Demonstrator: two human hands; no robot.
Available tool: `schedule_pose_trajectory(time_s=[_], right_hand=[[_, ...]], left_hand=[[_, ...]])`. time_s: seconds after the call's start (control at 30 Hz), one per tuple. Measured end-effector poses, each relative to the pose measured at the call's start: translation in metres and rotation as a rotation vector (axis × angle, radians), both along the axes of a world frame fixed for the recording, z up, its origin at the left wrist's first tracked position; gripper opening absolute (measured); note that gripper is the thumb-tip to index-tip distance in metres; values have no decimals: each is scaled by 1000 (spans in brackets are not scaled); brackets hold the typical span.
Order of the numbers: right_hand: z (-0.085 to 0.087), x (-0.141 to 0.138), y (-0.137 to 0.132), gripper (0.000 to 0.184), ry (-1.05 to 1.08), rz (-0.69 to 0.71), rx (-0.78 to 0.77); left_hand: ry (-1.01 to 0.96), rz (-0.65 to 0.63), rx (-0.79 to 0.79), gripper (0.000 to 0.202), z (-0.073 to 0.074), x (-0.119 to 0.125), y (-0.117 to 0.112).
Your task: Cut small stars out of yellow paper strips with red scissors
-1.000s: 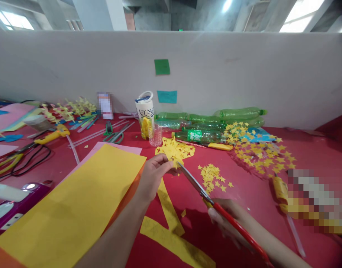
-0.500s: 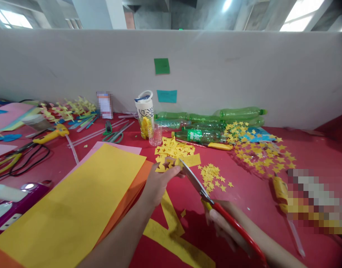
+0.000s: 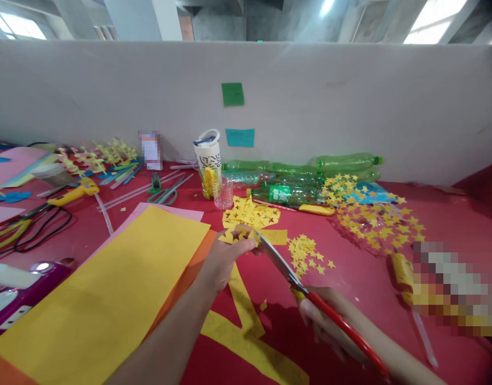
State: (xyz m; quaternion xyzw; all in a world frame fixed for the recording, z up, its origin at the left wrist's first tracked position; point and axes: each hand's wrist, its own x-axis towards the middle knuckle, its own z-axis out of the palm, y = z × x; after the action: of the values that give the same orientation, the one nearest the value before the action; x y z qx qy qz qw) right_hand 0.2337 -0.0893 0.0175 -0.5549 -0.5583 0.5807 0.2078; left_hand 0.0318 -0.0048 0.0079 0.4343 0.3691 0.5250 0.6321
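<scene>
My left hand pinches a strip of yellow paper that has star-shaped holes cut in it. My right hand is wrapped round the handles of red-handled scissors; their blade tips meet the right end of the strip. Beyond the strip lies a heap of yellow paper offcuts, with another plain yellow strip on the table behind the blades. Small cut-out yellow stars are piled right of the scissors. Larger yellow paper offcuts lie below my hands.
Yellow sheets over orange and pink ones cover the left front. Green plastic bottles, a white cup and a clear cup line the back. Glue guns lie at both sides; a star-covered piece stands right.
The strip and my left hand have shifted slightly left, and the star holes in it show more plainly. The scissors stay nearly in place, their handles a little wider apart.
</scene>
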Motion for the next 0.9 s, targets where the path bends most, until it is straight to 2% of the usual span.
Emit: schedule_pose_trajectory(time_s=[0.23, 0.47, 0.6, 0.77, 0.9], right_hand=[[-1, 2, 2, 46, -15, 43, -5], [-5, 2, 2, 48, 13, 12, 35], [-10, 5, 3, 48, -7, 32, 2], [-12, 7, 3, 52, -17, 41, -2], [-11, 7, 2, 54, -23, 45, 15]], left_hand=[[-37, -41, 13, 12, -2, -1, 0], [-32, 6, -15, 3, 7, 3, -3], [-21, -2, -24, 4, 6, 0, 0], [23, -8, 47, 5, 4, -4, 2], [75, 31, 60, 10, 4, -4, 2]])
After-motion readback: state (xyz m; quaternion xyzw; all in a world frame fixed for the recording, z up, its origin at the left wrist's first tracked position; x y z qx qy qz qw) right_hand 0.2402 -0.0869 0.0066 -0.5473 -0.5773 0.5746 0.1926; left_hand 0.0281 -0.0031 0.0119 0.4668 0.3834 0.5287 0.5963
